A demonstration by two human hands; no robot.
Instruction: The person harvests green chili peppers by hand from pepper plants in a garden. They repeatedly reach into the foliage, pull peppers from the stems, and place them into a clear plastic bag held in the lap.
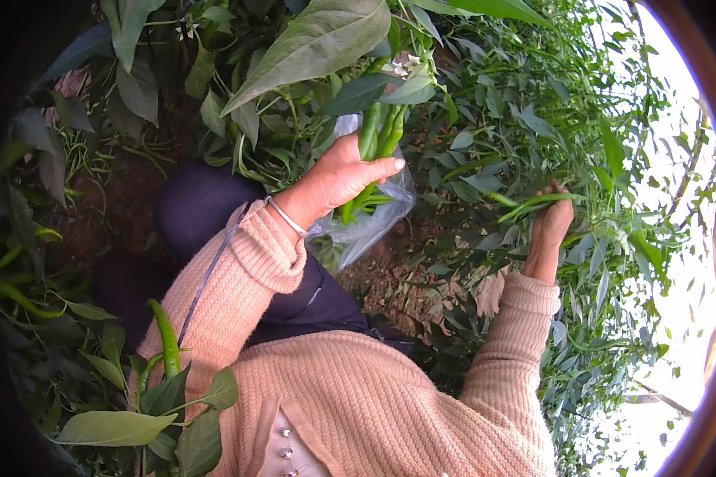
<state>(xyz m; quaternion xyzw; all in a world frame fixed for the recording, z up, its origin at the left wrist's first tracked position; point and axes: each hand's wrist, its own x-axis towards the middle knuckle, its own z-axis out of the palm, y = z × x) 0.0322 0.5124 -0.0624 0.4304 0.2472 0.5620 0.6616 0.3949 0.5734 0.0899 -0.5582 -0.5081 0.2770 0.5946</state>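
My left hand (349, 173), with a bangle at the wrist, is closed around several long green chili peppers (370, 134), its thumb across them. A clear plastic bag (376, 223) hangs beneath and behind this hand, with greenery showing through its lower part. Out to the right, my right hand (554, 208) has its fingers closed on slender green chili peppers (528, 207) among the leaves. Whether their stems are still joined to the plant cannot be told.
Leafy pepper plants (489, 119) crowd both sides, some bearing white flowers (407, 64). A large leaf (322, 45) hangs close to the camera. More peppers (168, 337) stand beside my left sleeve. Brown soil (388, 274) shows near my dark-trousered legs (316, 298).
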